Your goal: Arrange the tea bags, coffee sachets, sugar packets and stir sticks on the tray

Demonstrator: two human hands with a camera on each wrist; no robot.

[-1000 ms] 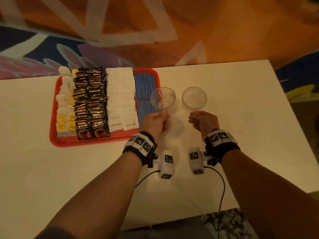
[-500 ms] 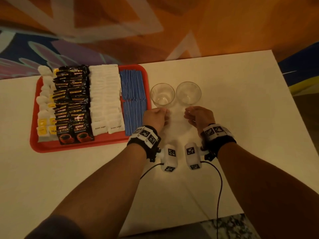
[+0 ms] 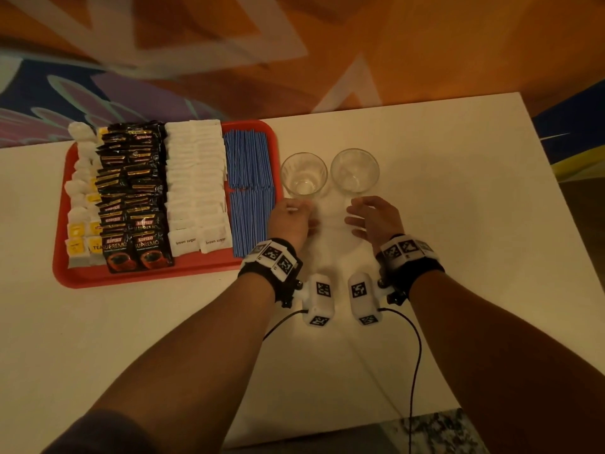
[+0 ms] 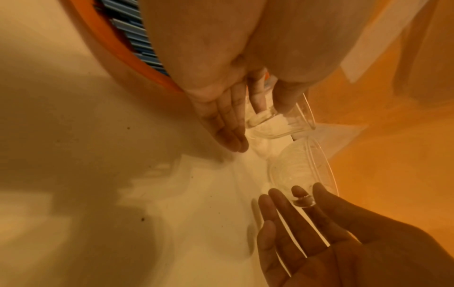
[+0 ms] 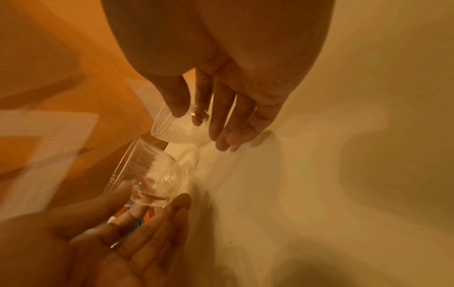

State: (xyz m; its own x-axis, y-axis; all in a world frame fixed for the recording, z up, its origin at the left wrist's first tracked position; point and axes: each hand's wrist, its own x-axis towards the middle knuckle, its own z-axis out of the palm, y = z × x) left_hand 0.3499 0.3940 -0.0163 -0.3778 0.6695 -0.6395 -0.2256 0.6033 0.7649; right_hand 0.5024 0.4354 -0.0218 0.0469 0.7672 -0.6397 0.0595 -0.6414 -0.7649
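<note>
Sitting in rows on the red tray [image 3: 62, 244] at the table's [image 3: 458, 257] left edge: tea bags [image 3: 77, 224], coffee sachets [image 3: 131, 198], sugar packets [image 3: 196, 178] and blue-wrapped stir sticks [image 3: 250, 178], the last along the tray's right rim. Judging all of it light, thin and slippery in stacks; pinching by the short edges, pressing flat. Standing just right of the tray, side by side: left glass [image 3: 303, 174] and right glass [image 3: 354, 171], rigid and breakable. Left hand [image 3: 289, 219] and right hand [image 3: 376, 219] hovering released just near of the glasses, fingers [image 4: 227, 124] relaxed and nearly straight, grasping nothing.
</note>
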